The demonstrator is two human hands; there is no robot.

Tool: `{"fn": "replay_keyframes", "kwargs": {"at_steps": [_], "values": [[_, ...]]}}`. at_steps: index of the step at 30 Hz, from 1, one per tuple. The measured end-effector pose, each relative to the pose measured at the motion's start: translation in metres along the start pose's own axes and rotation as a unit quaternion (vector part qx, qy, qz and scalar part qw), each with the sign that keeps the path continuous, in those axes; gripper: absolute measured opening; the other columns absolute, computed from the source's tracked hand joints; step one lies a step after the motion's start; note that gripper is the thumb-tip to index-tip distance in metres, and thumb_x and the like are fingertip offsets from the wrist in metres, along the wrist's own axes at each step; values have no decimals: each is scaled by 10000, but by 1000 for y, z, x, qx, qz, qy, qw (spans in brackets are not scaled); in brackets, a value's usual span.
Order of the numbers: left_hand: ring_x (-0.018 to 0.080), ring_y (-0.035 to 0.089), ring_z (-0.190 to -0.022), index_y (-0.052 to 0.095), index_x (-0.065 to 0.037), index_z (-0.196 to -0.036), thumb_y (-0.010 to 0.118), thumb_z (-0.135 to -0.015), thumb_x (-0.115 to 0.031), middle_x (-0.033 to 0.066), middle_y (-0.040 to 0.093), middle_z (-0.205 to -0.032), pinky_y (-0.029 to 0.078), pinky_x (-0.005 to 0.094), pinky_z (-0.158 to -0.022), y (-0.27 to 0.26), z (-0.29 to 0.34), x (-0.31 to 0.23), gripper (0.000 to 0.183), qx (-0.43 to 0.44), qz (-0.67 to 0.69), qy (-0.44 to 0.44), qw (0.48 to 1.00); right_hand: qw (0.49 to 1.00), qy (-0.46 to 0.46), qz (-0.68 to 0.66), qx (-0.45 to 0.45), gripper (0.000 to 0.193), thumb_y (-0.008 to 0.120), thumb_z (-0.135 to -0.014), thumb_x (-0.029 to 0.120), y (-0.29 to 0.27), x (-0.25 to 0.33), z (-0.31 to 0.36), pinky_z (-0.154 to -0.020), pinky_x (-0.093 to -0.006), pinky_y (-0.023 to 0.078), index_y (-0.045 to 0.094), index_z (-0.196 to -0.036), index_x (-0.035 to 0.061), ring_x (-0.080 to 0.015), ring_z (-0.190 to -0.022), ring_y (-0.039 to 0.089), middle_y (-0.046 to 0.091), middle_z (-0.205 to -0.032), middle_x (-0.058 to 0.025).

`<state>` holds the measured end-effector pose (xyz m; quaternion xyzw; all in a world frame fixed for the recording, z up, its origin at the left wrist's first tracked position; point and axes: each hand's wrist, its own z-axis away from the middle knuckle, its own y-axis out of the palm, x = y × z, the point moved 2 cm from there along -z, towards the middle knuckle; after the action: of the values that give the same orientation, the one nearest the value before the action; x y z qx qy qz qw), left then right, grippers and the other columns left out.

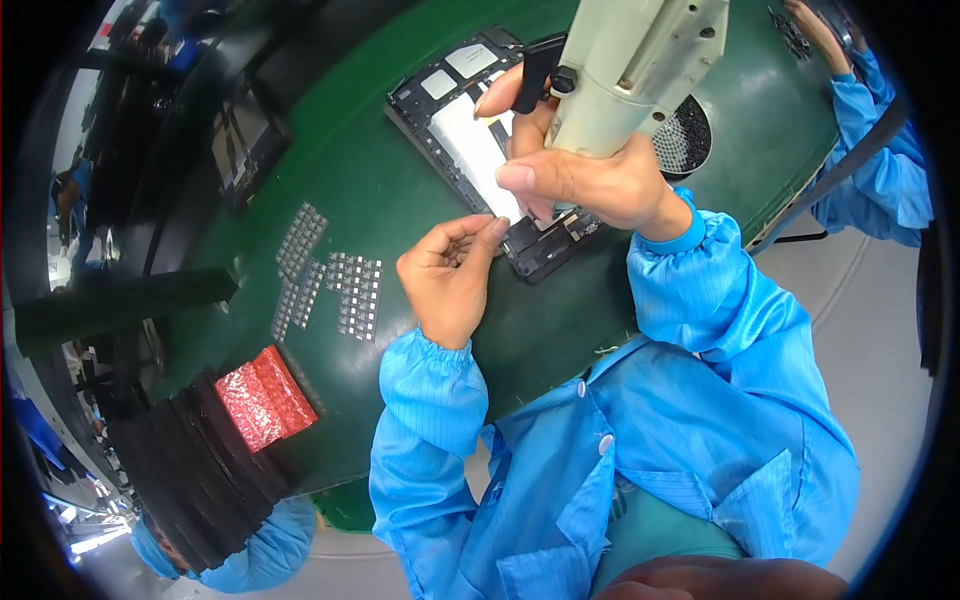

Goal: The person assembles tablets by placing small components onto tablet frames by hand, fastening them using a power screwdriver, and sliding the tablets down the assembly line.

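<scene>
An opened flat, black electronic device (540, 256) lies on the green table, a silver panel (462, 140) showing inside it. My right hand (605, 185) is wrapped round a pale grey-green tool (640, 75) with a black lever, which looks like an electric screwdriver, held over the device. The hand hides its tip. At the device's near left edge, my left hand (450, 270) has thumb and forefinger pinched together. Whatever lies between those fingertips is too small to make out.
Right of the tool stands a round dish (711, 150) of tiny dark parts. Several grid sheets of small parts (355, 295) and a red bubble-wrap packet (265, 398) lie to the left. Another dark device (245, 150) is farther left. Co-workers' blue sleeves show at upper right (860, 130) and lower left (265, 545).
</scene>
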<state>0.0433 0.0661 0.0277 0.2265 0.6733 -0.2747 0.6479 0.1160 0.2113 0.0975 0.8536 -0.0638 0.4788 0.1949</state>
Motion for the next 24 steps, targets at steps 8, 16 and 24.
{"fn": "replay_keyframes", "kwargs": {"at_steps": [8, 16, 24], "values": [[88, 585, -698, 640, 50, -834, 709, -738, 21, 74, 624, -847, 487, 179, -609, -4, -7, 15, 122, -18, 30, 49, 998, 999, 10, 28, 16, 393, 626, -778, 39, 3, -1, 0, -473, -233, 401, 459, -1119, -61, -106, -486, 523, 523, -552, -48], [93, 573, -676, 639, 53, -817, 717, -711, 42, 72, 595, -852, 481, 182, -598, -11, -18, 15, 132, 3, -42, 57, 998, 999, 53, 3, 0, 391, 715, -713, -3, 9, -9, -5, -496, -222, 472, 522, -1052, -31, -75, -598, 568, 610, -899, -89], [96, 597, -599, 580, 21, -815, 648, -745, 42, 47, 633, -681, 455, 196, -483, -15, -30, 1, 100, 67, -61, -90, 992, 994, 102, -2, 27, 374, 710, -684, 15, 22, -27, -7, -586, -250, 492, 557, -1023, -34, -87, -616, 594, 605, -651, -49]]}}
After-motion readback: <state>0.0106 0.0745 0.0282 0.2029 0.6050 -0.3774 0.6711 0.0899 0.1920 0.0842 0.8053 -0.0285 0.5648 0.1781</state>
